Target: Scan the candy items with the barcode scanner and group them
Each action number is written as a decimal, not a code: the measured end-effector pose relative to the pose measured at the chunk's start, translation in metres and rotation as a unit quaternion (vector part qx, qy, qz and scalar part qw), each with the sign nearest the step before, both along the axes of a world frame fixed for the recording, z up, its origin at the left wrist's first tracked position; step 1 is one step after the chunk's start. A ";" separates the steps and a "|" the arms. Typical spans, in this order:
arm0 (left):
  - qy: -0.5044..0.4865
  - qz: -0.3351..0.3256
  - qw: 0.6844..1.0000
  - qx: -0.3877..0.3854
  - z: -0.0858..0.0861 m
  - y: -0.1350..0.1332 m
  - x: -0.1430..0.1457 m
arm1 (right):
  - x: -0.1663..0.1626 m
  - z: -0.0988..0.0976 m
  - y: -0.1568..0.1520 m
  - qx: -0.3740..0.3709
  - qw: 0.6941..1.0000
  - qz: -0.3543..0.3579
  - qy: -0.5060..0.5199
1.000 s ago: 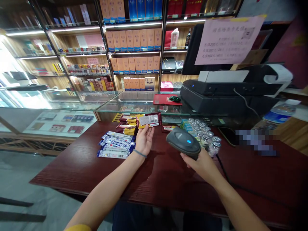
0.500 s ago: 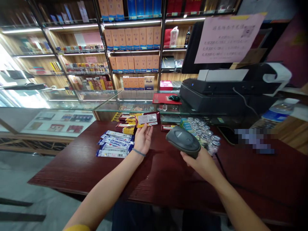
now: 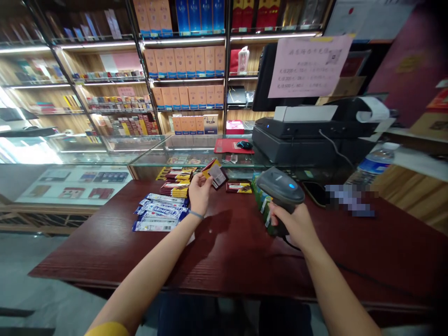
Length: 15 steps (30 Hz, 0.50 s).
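Pinched in my left hand [image 3: 200, 193] is a chocolate bar [image 3: 216, 174] in a brown and yellow wrapper, tilted, its white barcode label facing me. My right hand [image 3: 297, 224] grips a dark grey barcode scanner [image 3: 280, 185] by its handle; a small blue light glows on its top. Stacked chocolate bars [image 3: 175, 189] lie just left of my left hand. Nearer me are several blue and white snack packets [image 3: 161, 211]. Between the hands, farther back, another chocolate bar [image 3: 238, 187] rests on the table. Green packs [image 3: 261, 198] stand partly hidden behind the scanner.
The dark red table [image 3: 224, 261] meets a glass display counter [image 3: 154, 158]. A black register unit [image 3: 290, 144] and a monitor with a pink sign [image 3: 310, 67] stand back right. A phone [image 3: 315, 193], a water bottle [image 3: 374, 163] and the scanner's cable [image 3: 364, 275] are on the right.
The chocolate bar in my left hand has tilted and moved slightly back. The scanner has turned more upright, and its blue light now shows. The camera view has shifted a little.
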<state>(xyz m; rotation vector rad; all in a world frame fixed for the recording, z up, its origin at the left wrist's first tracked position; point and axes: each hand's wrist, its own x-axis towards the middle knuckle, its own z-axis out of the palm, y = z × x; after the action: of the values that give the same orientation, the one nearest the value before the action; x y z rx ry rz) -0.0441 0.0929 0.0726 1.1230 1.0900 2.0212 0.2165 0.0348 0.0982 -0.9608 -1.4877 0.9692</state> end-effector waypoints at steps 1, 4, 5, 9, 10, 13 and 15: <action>0.059 0.014 0.998 0.004 0.002 0.004 0.000 | 0.001 0.001 0.000 -0.002 1.000 -0.001 0.014; 0.272 0.047 0.961 0.017 0.004 0.015 0.004 | 0.003 0.004 0.001 -0.009 0.998 0.000 0.055; 0.345 0.051 0.937 0.022 0.003 0.019 0.006 | 0.004 0.005 0.000 -0.013 0.997 0.001 0.070; 0.571 0.050 0.820 -0.001 -0.008 0.037 0.022 | 0.006 0.008 -0.002 -0.033 0.991 0.009 0.132; 0.610 0.051 0.791 -0.017 -0.011 0.042 0.027 | 0.006 0.009 -0.003 -0.038 0.988 0.012 0.147; 0.700 0.050 0.710 -0.058 -0.017 0.054 0.042 | 0.009 0.011 -0.004 -0.049 0.982 0.018 0.180; 0.742 0.044 0.665 -0.073 -0.018 0.061 0.051 | 0.012 0.012 -0.004 -0.048 0.981 0.017 0.187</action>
<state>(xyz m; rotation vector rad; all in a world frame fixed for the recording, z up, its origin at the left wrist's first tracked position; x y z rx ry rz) 0.0064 0.1538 0.0541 2.7230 1.8972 0.5906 0.2286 0.0306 0.1101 -0.7715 -1.1533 1.1833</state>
